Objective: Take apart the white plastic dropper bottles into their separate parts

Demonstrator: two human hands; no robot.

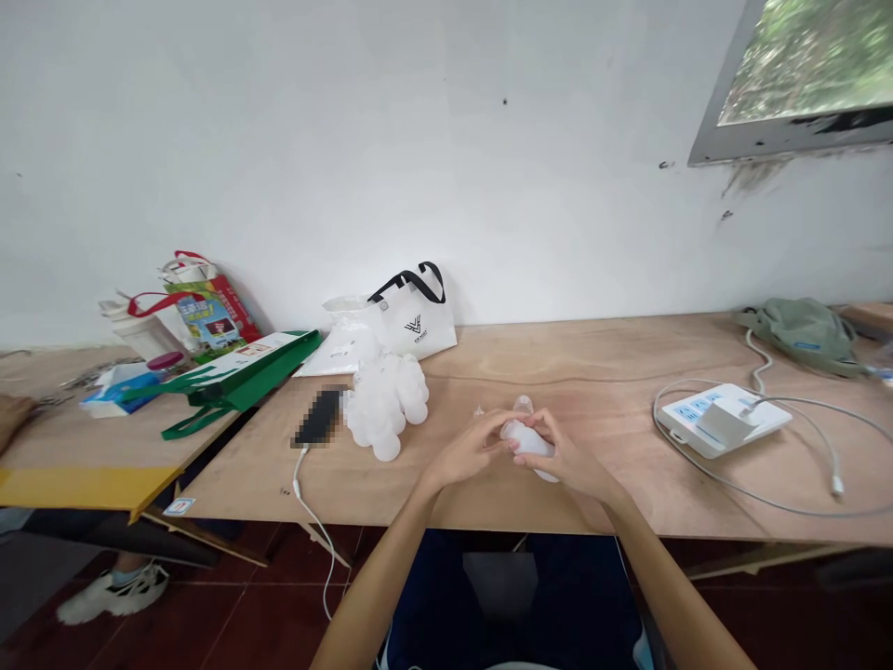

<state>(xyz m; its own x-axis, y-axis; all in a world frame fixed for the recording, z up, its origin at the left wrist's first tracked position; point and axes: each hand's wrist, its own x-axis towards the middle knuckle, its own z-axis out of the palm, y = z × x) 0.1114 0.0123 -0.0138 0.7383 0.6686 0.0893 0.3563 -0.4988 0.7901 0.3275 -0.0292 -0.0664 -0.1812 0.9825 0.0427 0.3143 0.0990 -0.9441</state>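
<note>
Both my hands are together over the near middle of the table, around a small translucent white plastic bottle-shaped piece (pixel 528 439). My left hand (pixel 469 450) has its fingers closed on the left end of it. From the right, my right hand (pixel 573 458) wraps its thumb and fingers round the same piece. Just beyond the fingers sits a small clear plastic part (pixel 523 404), and a smaller clear bit (pixel 478 410) lies by my left hand. To the left is a heap of white translucent rounded pieces (pixel 383 405).
A blurred dark phone (pixel 319 418) on a white cable lies left of the heap. Behind stand a white bag (pixel 429 321) and a green bag (pixel 244 381). A white power strip (pixel 726 421) with looping cables is at right, near a grey-green cloth bag (pixel 802 333). A person's shoe (pixel 115 593) shows below left.
</note>
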